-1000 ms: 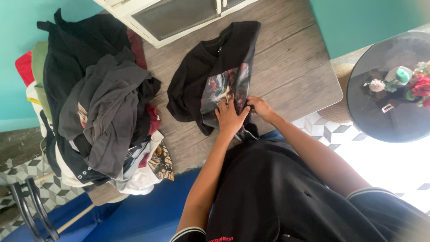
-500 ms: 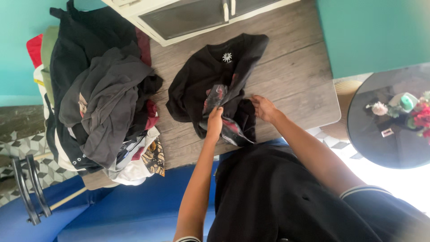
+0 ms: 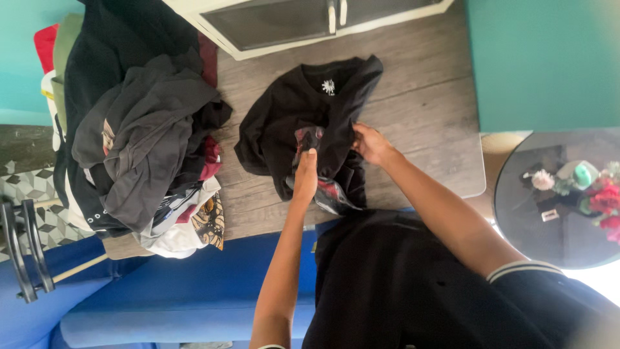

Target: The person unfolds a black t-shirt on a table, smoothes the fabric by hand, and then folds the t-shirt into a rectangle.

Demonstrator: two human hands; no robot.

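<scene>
At the left of the frame we see a pile of clothes (image 3: 139, 129), mostly black and grey with red, white and patterned pieces showing at its edges, heaped on the wooden table (image 3: 420, 110). A white cabinet (image 3: 290, 19) with dark door panels runs along the top edge. At the centre lies the black T-shirt (image 3: 290, 119), crumpled on the table, its neck label toward the top and a red printed panel turned up near the middle. Our left hand (image 3: 305, 169) is closed, pinching a fold of the printed part just below centre. Just right of it, our right hand (image 3: 368, 142) grips the shirt's right-hand edge, fingers curled into the fabric. At the far right stands a round dark table (image 3: 542, 239) carrying flowers (image 3: 600, 197).
</scene>
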